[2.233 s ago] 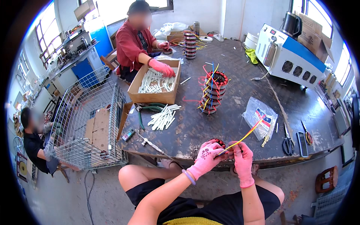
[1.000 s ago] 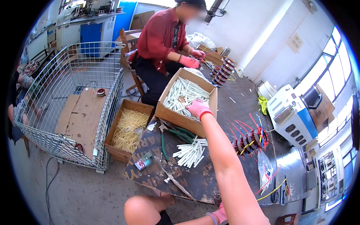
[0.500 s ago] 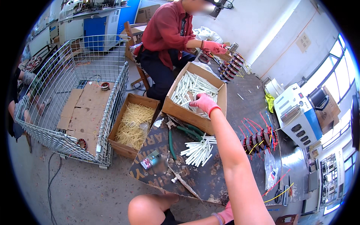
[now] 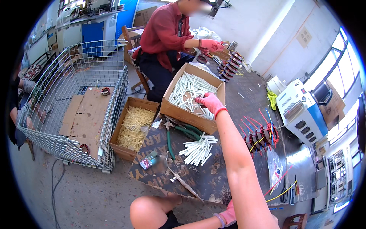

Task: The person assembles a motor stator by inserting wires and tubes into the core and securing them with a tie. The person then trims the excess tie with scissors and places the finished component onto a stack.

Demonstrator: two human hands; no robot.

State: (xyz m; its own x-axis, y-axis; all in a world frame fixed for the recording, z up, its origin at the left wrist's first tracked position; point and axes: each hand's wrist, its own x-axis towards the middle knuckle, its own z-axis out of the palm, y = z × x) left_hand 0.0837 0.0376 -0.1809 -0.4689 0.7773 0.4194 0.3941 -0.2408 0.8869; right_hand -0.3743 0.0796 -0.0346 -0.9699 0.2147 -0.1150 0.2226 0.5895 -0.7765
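My right hand point(image 4: 212, 104), in a pink glove, reaches over the near right side of a cardboard box point(image 4: 182, 116) full of thin white tubes point(image 4: 190, 86). Its fingers are bent together just above the tubes; what they hold, if anything, is hidden. Low in the view, my left hand point(image 4: 230, 214), also gloved in pink, is close to the table's front edge, partly covered by my right forearm. Its fingers do not show. A loose pile of white tubes point(image 4: 198, 150) lies on the dark table point(image 4: 217, 179), beside green-handled pliers point(image 4: 187, 132).
A co-worker point(image 4: 167, 34) in a red shirt sits across the table near stacked wound coils point(image 4: 231, 66). More coils with coloured wires point(image 4: 261, 137) lie at right, by a white-and-blue machine point(image 4: 301, 110). A box of yellowish strands point(image 4: 133, 124) and a wire cage point(image 4: 72, 147) stand at left.
My right hand has shifted slightly within the box, its fingers lower over the tubes. The whole view has moved a little, and the co-worker's gloved hands have moved slightly.
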